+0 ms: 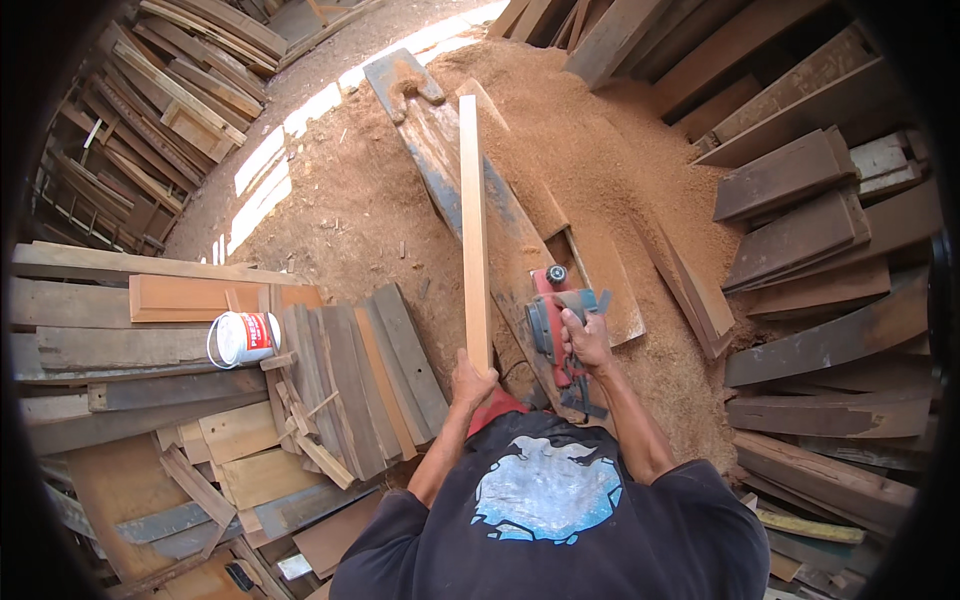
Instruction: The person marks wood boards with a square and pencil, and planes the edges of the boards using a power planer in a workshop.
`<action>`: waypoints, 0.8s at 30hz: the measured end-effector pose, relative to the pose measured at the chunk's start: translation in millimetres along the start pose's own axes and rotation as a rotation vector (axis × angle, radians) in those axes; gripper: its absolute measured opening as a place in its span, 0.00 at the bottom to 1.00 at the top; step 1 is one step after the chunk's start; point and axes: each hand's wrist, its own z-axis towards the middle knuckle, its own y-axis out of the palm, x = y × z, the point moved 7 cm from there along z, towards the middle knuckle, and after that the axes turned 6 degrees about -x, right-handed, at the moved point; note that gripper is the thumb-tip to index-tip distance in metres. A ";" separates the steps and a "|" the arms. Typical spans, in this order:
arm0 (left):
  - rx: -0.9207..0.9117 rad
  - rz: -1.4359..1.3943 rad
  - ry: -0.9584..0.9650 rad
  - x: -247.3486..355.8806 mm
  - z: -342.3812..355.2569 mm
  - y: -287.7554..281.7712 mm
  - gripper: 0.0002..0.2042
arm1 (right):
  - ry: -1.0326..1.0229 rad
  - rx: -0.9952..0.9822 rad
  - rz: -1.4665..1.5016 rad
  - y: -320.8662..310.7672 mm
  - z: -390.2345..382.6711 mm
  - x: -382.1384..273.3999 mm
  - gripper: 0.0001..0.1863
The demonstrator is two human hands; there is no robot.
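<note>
My left hand [473, 381] is closed round the near end of a long, pale wooden bar [472, 230], which points away from me above the workbench. In my right hand [588, 340] is a red and grey electric hand planer [547, 325], gripped by its handle, with a black knob at its far end. Beneath both lies a worn plank bench [430, 165] with a notched stop block [410, 88] at its far end. The planer covers part of the bench's near right side, and I cannot tell whether its sole touches the wood.
Sawdust [590, 130] is heaped right of the bench, with loose boards [680, 285] lying in it. Stacked planks [830, 330] line the right side. To the left, a white bucket [244, 338] stands on piled boards [360, 380]. More timber [160, 110] leans at the far left.
</note>
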 end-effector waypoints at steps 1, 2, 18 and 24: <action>-0.006 0.018 0.051 1.3 6.0 3.5 0.27 | -0.004 -0.001 -0.001 -2.6 -4.0 -1.9 0.20; -0.024 0.039 0.098 2.6 7.1 8.0 0.28 | -0.006 0.009 -0.010 -9.3 -10.8 -0.3 0.21; -0.365 -1.097 -0.367 -30.0 36.2 101.2 0.41 | -0.022 0.914 0.179 -193.9 -265.0 77.6 0.21; -0.359 -1.005 -0.315 15.4 55.6 92.8 0.44 | 0.106 1.203 0.156 -201.6 -373.7 132.4 0.20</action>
